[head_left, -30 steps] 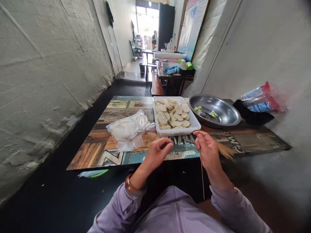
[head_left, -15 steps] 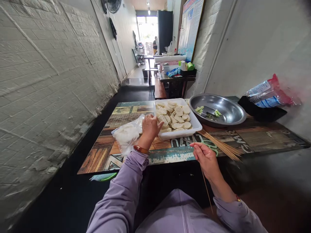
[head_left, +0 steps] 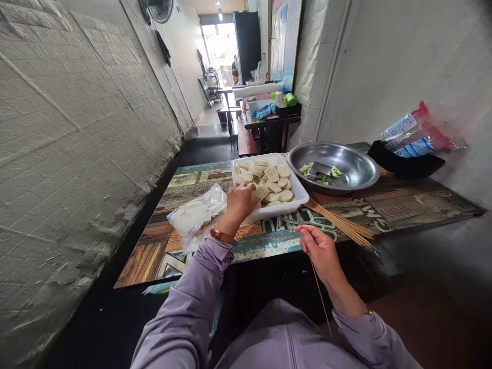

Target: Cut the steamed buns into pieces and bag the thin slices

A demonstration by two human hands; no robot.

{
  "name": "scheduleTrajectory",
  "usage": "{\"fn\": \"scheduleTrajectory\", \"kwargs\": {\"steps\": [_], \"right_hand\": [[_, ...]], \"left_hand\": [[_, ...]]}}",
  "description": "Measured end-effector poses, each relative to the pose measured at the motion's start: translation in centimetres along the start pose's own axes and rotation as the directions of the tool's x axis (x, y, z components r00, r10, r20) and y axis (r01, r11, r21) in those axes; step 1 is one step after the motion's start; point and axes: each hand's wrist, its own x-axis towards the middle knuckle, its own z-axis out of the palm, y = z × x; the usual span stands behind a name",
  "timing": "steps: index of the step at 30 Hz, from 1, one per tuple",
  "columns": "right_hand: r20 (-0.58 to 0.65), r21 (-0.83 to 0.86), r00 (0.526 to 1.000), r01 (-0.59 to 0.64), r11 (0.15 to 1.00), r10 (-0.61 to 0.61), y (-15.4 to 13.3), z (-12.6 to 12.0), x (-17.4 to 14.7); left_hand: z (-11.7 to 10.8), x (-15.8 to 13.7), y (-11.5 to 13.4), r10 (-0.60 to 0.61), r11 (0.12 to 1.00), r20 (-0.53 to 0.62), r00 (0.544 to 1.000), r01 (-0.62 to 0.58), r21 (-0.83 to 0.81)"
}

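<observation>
My left hand (head_left: 241, 201) reaches over the near left edge of a white plastic tray (head_left: 282, 209) heaped with pale round slices. Its fingers are closed on one pale slice (head_left: 262, 191), which stands tilted among the others; the fingertips are partly hidden. My right hand (head_left: 319, 250) pinches a thin bamboo skewer (head_left: 320, 294) near its upper end, in front of the table edge. The skewer slants down towards my lap. A pair of green-handled scissors (head_left: 325, 223) lies just beyond that hand, beside a bundle of bamboo skewers (head_left: 344, 224).
A clear plastic bag (head_left: 192, 215) with white contents lies left of the tray. Behind to the right stands a steel basin (head_left: 357, 171) holding green scraps and a flat blade. A black holder (head_left: 407, 163) with plastic packets sits at the wall. Another table (head_left: 261, 123) stands farther back.
My left hand has moved a little further into the tray and closed on a slice. My right hand keeps its pinch on the skewer. The whole view has shifted slightly.
</observation>
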Motion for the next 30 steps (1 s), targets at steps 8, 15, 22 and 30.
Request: {"fn": "scheduleTrajectory", "kwargs": {"steps": [8, 15, 22, 30], "right_hand": [[0.013, 0.014, 0.999, -0.029, 0.999, 0.029, 0.7, 0.2, -0.1], [0.042, 0.001, 0.999, -0.011, 1.000, 0.011, 1.0, 0.8, 0.3], [0.084, -0.046, 0.991, 0.106, 0.993, -0.102, -0.4, 1.8, 1.5], [0.149, -0.205, 0.971, 0.216, 0.955, -0.187, -2.6, 2.8, 3.1]], "left_hand": [[0.4, 1.0, 0.4, -0.012, 0.999, 0.037, 0.999, 0.010, 0.037], [1.1, 1.4, -0.5, -0.026, 0.883, 0.032, 0.999, 0.038, -0.467], [-0.2, 0.0, 0.5, -0.083, -0.060, 0.177, 0.981, 0.173, -0.983], [-0.5, -0.5, 2.2, -0.021, -0.448, 0.293, 0.956, 0.253, -0.857]]}}
